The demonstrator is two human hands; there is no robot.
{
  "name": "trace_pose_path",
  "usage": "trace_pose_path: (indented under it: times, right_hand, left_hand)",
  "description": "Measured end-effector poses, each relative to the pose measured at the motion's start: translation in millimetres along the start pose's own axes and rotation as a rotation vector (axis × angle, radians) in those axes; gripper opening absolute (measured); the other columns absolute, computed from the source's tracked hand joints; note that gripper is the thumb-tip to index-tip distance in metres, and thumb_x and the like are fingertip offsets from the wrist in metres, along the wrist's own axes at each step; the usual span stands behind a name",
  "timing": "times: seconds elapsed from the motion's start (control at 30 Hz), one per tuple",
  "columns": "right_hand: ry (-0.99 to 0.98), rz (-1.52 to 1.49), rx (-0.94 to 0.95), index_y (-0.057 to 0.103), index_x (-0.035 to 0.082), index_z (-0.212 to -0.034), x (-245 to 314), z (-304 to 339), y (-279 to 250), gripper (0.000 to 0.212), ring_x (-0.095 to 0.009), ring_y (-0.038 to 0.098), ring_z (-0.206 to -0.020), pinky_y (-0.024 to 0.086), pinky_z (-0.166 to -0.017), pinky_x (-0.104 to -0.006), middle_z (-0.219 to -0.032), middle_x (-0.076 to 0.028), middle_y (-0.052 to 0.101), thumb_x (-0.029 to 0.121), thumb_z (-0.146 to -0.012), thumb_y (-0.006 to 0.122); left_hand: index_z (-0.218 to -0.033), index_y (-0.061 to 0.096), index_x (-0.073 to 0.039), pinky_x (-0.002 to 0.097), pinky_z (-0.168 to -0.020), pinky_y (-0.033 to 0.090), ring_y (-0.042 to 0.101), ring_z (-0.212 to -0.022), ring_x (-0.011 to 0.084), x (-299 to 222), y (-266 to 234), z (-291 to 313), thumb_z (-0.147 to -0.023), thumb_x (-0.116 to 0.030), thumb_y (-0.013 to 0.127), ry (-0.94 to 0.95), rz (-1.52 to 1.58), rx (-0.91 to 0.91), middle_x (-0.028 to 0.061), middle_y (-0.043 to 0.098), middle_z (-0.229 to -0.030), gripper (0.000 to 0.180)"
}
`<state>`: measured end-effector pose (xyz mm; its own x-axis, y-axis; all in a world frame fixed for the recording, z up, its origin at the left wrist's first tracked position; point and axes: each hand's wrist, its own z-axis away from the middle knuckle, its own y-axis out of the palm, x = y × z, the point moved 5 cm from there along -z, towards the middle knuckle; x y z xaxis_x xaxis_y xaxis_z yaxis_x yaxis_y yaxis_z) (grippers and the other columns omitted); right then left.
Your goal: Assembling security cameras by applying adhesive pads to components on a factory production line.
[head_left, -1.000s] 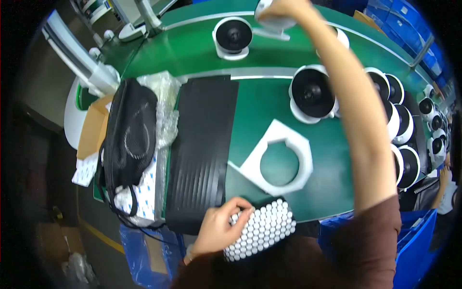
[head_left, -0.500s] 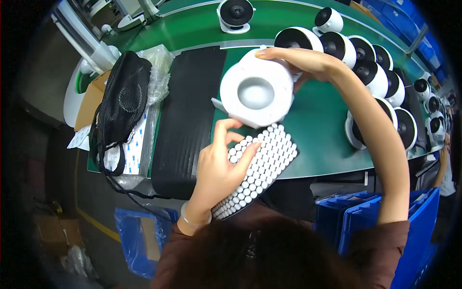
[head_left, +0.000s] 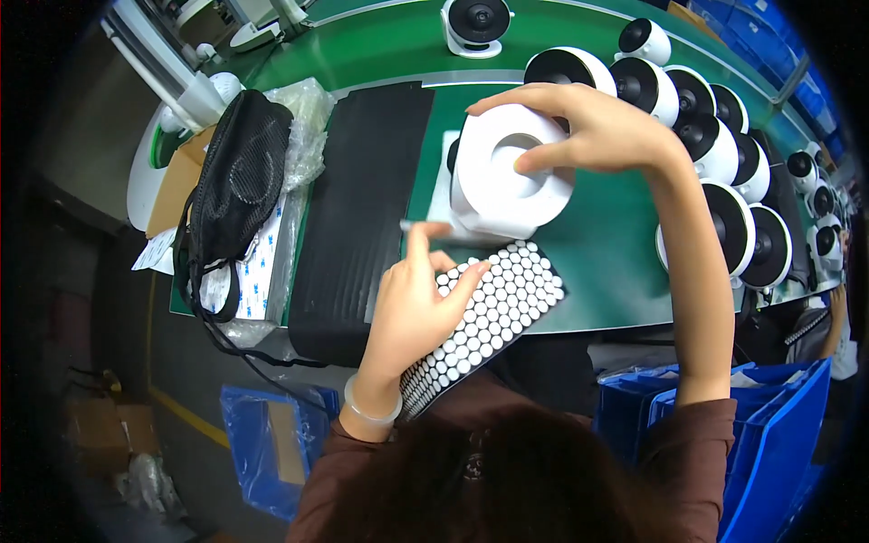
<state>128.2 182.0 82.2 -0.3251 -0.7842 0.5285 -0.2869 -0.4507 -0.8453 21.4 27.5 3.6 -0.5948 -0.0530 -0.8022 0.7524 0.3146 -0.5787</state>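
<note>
My right hand (head_left: 606, 127) grips a thick white roll (head_left: 480, 167), thumb in its hollow centre and fingers over its far rim. A pale flat piece (head_left: 441, 204) shows beneath and left of the roll, partly covered; its kind is unclear. My left hand (head_left: 415, 308) has thumb and index finger apart. That index fingertip is at the flat piece's near edge, and whether it touches is unclear. The left thumb lies over a dark sheet covered with rows of round white pads (head_left: 498, 308), tilted at the bench's front edge.
Several white cameras with black fronts (head_left: 715, 145) stand at the right, and another (head_left: 478, 25) at the back. Left of the roll lies a black mat (head_left: 358, 199). Beyond it are a black mesh bag (head_left: 240, 154) and bubble wrap (head_left: 308, 118). Blue bins (head_left: 769, 425) stand below right.
The roll has tipped and shifted slightly right, showing its side. My right thumb has moved into its centre. The left hand stays almost in place, over the pad sheet.
</note>
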Motion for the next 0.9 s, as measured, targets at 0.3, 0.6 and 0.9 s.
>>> trace_pose_path:
  times: [0.3, 0.6, 0.9]
  right_hand:
    - [-0.054, -0.132, -0.582, 0.059, 0.002, -0.103, 39, 67, -7, 0.035, -0.020, 0.057, -0.082, 0.045, -0.067, -0.0262, -0.091, -0.007, 0.062, 0.010, -0.069, 0.065]
    - [0.016, -0.385, -0.349, 0.062, 0.002, -0.079, 46, 106, 59, 0.013, -0.022, 0.056, -0.062, 0.044, -0.058, -0.0278, -0.071, -0.009, 0.060, 0.000, -0.066, 0.064]
    - [-0.133, -0.086, -0.571, 0.064, 0.005, -0.075, 60, 116, 53, 0.021, -0.020, 0.054, -0.068, 0.044, -0.062, -0.0289, -0.074, -0.005, 0.059, -0.001, -0.056, 0.069]
  left_hand:
    - [-0.081, 0.060, 0.006, 0.0180, -0.061, 0.046, 0.061, -0.068, 0.0107, -20, -21, 22, -0.062, 0.005, 0.068, 0.053, 0.298, 0.033, 0.0102, 0.064, -0.074, 0.021]
    - [-0.080, 0.063, 0.001, 0.0219, -0.053, 0.047, 0.063, -0.061, 0.0136, -41, -3, 23, -0.069, -0.002, 0.066, 0.190, 0.303, 0.154, 0.0096, 0.064, -0.067, 0.011]
    - [-0.073, 0.062, 0.001, 0.0227, -0.046, 0.044, 0.060, -0.051, 0.0161, -47, 4, 24, -0.069, 0.000, 0.060, 0.252, 0.258, 0.112, 0.0104, 0.060, -0.060, 0.004]
